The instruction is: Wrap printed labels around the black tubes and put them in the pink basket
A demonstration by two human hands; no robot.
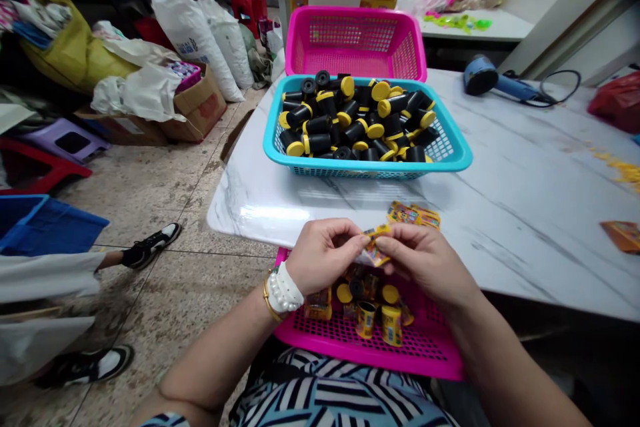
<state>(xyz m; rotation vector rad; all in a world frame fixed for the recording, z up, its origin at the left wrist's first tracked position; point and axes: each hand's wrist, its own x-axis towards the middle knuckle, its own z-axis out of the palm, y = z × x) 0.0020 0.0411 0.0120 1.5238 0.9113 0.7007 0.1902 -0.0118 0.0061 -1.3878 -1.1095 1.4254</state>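
My left hand and my right hand meet over the table's near edge, both pinching a small yellow printed sticker between thumbs and fingers. Under them, on my lap, lies a pink basket with several small canisters wrapped in yellow labels. A short stack of the same stickers lies on the white marble table just beyond my right hand. Further back stands a blue basket heaped with black canisters with yellow caps.
An empty pink basket stands behind the blue one. A blue hot-air tool with its cord lies at the far right. Another sticker rests near the right edge. On the floor to the left are a person's legs and shoes, boxes and bags.
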